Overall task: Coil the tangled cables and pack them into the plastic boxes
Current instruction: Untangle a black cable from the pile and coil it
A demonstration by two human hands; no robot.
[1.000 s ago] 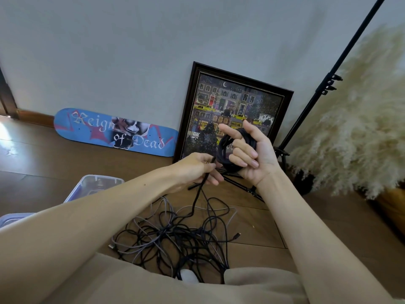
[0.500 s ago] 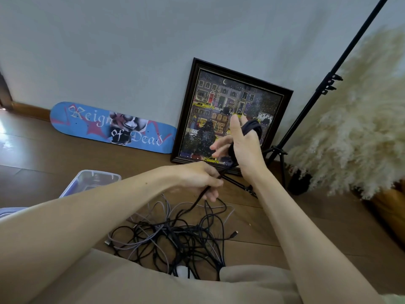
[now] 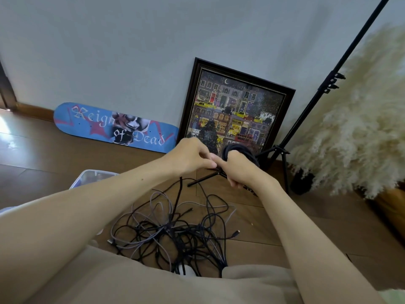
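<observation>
The floor (image 3: pixel 54 167) is made of smooth brown wood, and a glossy shine is seen on it. The cables (image 3: pixel 166 229) are coated matt, black and grey. The box (image 3: pixel 92 172) is made of clear plastic.

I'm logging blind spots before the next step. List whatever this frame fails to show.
- Head view: plastic box, mostly behind the left forearm; contents unreadable.
- Head view: left hand, fingertips curled under; whether it pinches cable is unclear.
- Head view: black cable coil, partly covered by the right hand.
- Head view: white object, under the cable pile and trousers.
</observation>
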